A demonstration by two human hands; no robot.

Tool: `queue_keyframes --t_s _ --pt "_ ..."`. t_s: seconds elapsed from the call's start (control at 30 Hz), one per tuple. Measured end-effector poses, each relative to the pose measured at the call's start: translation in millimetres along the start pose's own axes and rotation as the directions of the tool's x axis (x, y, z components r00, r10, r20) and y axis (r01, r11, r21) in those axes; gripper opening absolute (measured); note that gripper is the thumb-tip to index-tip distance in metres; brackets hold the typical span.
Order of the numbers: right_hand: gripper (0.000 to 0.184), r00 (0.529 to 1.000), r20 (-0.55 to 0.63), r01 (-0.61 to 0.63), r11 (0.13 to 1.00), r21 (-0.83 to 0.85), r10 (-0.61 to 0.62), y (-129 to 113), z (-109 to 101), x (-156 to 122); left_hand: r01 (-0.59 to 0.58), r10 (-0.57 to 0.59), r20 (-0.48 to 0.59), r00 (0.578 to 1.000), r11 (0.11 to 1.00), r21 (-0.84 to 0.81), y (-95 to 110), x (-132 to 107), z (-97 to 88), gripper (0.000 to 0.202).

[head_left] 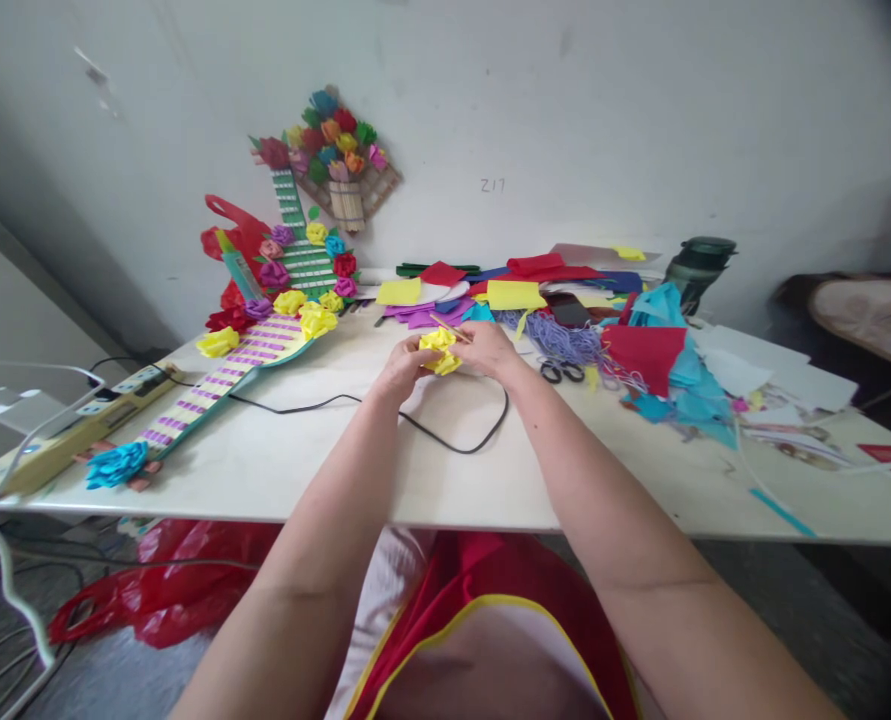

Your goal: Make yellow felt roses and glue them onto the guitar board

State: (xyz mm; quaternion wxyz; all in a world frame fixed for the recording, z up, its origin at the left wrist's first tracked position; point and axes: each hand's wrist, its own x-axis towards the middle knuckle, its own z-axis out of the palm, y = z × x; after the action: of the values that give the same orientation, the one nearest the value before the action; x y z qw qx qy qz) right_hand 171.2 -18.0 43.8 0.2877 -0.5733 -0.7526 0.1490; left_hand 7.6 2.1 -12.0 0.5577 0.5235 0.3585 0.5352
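Observation:
A yellow crepe-paper flower with ruffled petals is held up over the middle of the white table. My left hand is closed on its left side, the fingertips pressing the petals. From the right, my right hand pinches a thin wooden stick that slants across the top of the flower. The fingers of this hand also seem to touch the flower's right edge. Where the stick's lower end goes is hidden by the fingers. Beneath my wrists a black cable loops over the table.
At left lies a guitar-shaped craft with paper flowers, beside a power strip. A glue bottle stands behind it. Coloured paper, purple shredded strips, scissors and a dark bottle lie or stand at right.

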Motion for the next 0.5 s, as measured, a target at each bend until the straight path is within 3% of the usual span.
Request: queue_keyframes --t_s 0.1,0.27,0.5 --pt "0.019 1.0 0.001 0.014 0.995 0.099 -0.014 3.4 -0.1 0.8 -0.014 0.014 0.0 1.0 1.0 -0.021 -0.9 0.6 -0.8 0.041" --pt "0.042 0.999 -0.037 0.027 0.984 0.179 -0.021 6.2 -10.8 -0.8 -0.016 0.015 -0.031 0.999 0.998 -0.06 1.9 -1.3 1.0 0.044" --pt "0.028 0.977 -0.17 0.145 0.984 0.106 -0.125 20.7 -19.0 2.5 0.01 -0.012 -0.016 1.0 0.997 -0.078 5.5 -3.4 -2.4 0.039"
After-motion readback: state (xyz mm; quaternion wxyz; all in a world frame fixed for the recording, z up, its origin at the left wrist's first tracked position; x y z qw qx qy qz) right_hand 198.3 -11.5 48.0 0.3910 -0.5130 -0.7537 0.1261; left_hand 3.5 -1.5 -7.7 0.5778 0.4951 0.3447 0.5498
